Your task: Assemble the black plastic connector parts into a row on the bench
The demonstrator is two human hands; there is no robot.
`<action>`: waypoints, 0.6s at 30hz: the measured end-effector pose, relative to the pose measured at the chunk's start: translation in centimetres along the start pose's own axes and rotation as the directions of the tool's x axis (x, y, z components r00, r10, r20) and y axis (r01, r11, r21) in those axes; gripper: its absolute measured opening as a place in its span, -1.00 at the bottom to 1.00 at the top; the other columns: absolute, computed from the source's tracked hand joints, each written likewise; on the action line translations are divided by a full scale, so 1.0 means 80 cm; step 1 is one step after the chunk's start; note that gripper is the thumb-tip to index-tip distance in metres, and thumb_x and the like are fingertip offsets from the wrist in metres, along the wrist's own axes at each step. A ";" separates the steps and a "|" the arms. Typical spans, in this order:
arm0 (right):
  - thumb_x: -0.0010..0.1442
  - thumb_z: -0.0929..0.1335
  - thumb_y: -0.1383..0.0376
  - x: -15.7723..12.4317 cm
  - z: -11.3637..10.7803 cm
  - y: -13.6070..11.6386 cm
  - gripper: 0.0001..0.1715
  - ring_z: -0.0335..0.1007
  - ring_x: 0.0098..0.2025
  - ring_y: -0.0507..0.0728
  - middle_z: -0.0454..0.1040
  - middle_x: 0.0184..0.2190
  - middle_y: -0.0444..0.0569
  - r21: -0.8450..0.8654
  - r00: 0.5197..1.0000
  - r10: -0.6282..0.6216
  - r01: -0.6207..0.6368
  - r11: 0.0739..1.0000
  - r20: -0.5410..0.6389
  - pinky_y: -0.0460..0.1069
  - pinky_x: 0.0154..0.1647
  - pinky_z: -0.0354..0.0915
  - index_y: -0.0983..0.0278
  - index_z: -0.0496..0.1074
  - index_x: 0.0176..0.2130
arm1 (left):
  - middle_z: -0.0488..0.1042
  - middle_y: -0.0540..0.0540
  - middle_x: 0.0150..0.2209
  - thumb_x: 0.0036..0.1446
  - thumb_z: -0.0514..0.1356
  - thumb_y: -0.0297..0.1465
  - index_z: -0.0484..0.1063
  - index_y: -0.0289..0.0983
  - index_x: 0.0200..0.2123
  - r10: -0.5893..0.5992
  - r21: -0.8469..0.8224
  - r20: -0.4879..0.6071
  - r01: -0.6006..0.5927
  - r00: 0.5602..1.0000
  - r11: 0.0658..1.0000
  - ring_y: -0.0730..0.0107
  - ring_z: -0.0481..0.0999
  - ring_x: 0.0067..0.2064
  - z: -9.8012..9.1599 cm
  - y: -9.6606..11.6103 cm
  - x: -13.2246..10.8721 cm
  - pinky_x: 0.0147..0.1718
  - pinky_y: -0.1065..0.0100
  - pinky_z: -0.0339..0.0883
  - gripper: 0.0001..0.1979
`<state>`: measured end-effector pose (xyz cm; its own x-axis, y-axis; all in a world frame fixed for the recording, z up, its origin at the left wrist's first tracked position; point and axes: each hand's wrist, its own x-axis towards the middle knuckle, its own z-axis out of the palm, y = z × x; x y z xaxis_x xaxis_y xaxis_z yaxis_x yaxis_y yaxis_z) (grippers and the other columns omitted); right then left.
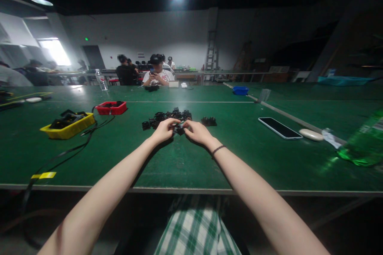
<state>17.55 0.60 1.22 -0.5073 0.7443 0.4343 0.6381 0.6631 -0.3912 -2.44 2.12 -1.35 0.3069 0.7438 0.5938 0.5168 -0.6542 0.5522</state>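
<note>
Both hands meet over the middle of the green table point(179, 163). My left hand point(165, 130) is closed, its thumb and fingers pinching the left side of a small black part point(180, 130). From the other side my right hand point(196, 132) grips the same part. Fingers hide much of it, and its exact kind is too small to make out. Just behind the hands lies a loose pile of similar black parts point(161, 117). A short row of black pieces point(208, 121) sits to the right of my right hand.
To the left stand a yellow bin point(68, 129) and a red bin point(112, 108) with black parts, beside a black cable point(86, 141). Rightward lie a phone point(279, 128), a pale oval object point(311, 134) and a green bottle point(363, 143). A blue bin point(240, 90) and a seated person point(158, 75) are farther back.
</note>
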 end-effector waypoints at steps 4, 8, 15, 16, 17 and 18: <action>0.17 0.37 0.21 -0.002 -0.003 -0.005 -0.77 0.42 -0.30 0.09 0.55 -0.21 -0.03 -0.021 1.000 0.010 -0.010 1.000 0.004 -0.05 -0.27 0.24 0.26 0.44 -0.16 | 0.53 -0.18 -0.11 -0.12 0.10 -0.65 0.46 -0.31 -0.12 -0.042 -0.093 0.016 0.043 0.999 0.995 0.29 0.56 -0.13 0.003 -0.005 0.001 -0.09 0.19 0.46 -0.56; 0.14 0.40 0.15 -0.002 -0.002 -0.004 -0.71 0.41 -0.31 0.08 0.54 -0.20 -0.03 -0.051 1.000 0.013 -0.012 0.999 0.003 -0.05 -0.28 0.23 0.26 0.44 -0.17 | 0.50 -0.18 -0.06 -0.13 0.11 -0.68 0.44 -0.31 -0.08 -0.101 -0.138 0.030 0.104 0.994 0.985 0.31 0.56 -0.14 0.004 -0.010 0.001 -0.04 0.16 0.44 -0.52; 0.15 0.39 0.16 -0.001 0.001 -0.002 -0.73 0.41 -0.28 0.09 0.52 -0.22 -0.01 -0.066 1.000 0.000 -0.001 0.998 -0.012 -0.04 -0.26 0.22 0.28 0.43 -0.18 | 0.44 -0.22 0.03 -0.15 0.17 -0.67 0.40 -0.28 -0.01 -0.173 -0.237 0.025 0.174 0.985 0.956 0.35 0.56 -0.19 0.004 -0.016 0.000 -0.09 0.18 0.46 -0.45; 0.16 0.38 0.17 -0.001 0.000 -0.002 -0.74 0.40 -0.27 0.10 0.52 -0.22 -0.01 -0.066 1.000 0.000 0.000 0.998 -0.011 -0.04 -0.26 0.22 0.28 0.43 -0.19 | 0.47 -0.22 -0.02 -0.15 0.19 -0.66 0.39 -0.29 0.01 -0.194 -0.239 0.034 0.196 0.980 0.951 0.34 0.56 -0.19 0.004 -0.017 0.000 -0.11 0.18 0.46 -0.43; 0.16 0.38 0.18 -0.001 0.000 -0.003 -0.74 0.40 -0.27 0.10 0.52 -0.22 -0.01 -0.064 1.000 -0.002 0.002 0.998 -0.009 -0.04 -0.27 0.22 0.28 0.43 -0.19 | 0.50 -0.20 -0.09 -0.16 0.20 -0.66 0.38 -0.30 0.03 -0.217 -0.235 0.046 0.221 0.975 0.947 0.32 0.56 -0.19 0.004 -0.017 0.000 -0.12 0.18 0.47 -0.42; 0.16 0.38 0.18 -0.001 0.000 -0.003 -0.75 0.40 -0.27 0.10 0.51 -0.22 -0.01 -0.063 1.000 -0.004 0.004 0.998 -0.008 -0.05 -0.27 0.21 0.28 0.43 -0.20 | 0.53 -0.17 -0.17 -0.16 0.22 -0.65 0.37 -0.31 0.04 -0.240 -0.227 0.060 0.247 0.969 0.942 0.30 0.56 -0.19 0.005 -0.018 0.000 -0.13 0.18 0.46 -0.40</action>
<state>17.46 0.35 1.28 -0.5055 0.7410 0.4422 0.6715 0.6596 -0.3377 -2.90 3.10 -2.38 0.2216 0.8857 0.4080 0.3814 -0.4638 0.7996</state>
